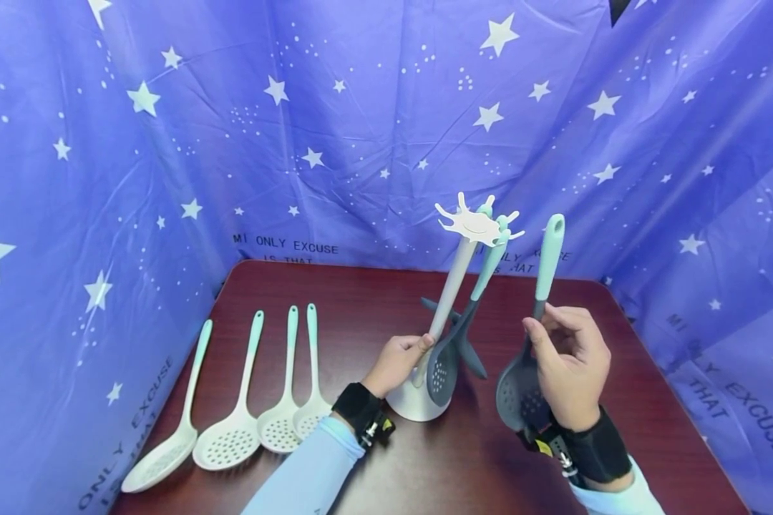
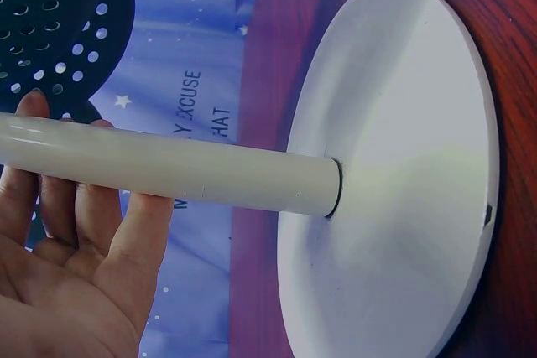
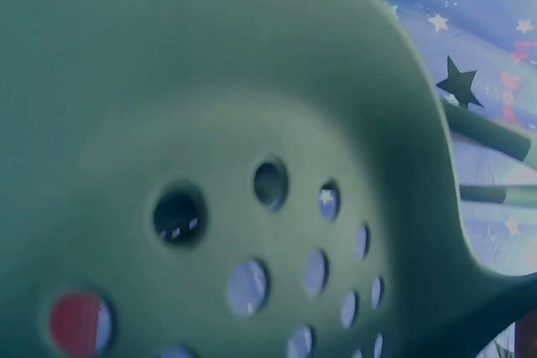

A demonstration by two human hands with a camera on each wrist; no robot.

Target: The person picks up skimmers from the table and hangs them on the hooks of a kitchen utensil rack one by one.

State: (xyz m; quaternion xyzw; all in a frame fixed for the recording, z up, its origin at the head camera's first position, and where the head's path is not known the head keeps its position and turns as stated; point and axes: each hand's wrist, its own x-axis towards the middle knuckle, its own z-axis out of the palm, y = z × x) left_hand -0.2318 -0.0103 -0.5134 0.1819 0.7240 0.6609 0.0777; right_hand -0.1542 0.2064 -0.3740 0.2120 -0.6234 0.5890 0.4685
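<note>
In the head view my left hand (image 1: 396, 363) grips the pole of a white utensil stand (image 1: 454, 286) low down, near its round base. The left wrist view shows the fingers (image 2: 105, 215) behind the pole (image 2: 252, 178). My right hand (image 1: 573, 365) pinches a dark grey skimmer (image 1: 550, 265) at its neck, just below the mint handle, which points up. Its perforated bowl (image 3: 277, 115) fills most of the right wrist view. From the stand's hooked top (image 1: 477, 227) hang a second grey skimmer (image 1: 443, 372) and other grey utensils (image 1: 469, 354) with mint handles, partly hidden behind it.
Several white utensils with mint tips lie left on the dark red table (image 1: 489, 472), including a large skimmer (image 1: 225, 442), a smaller one (image 1: 277, 428) and a tilted one at far left (image 1: 161, 461). Blue starred curtains (image 1: 361, 129) enclose the table's back and sides.
</note>
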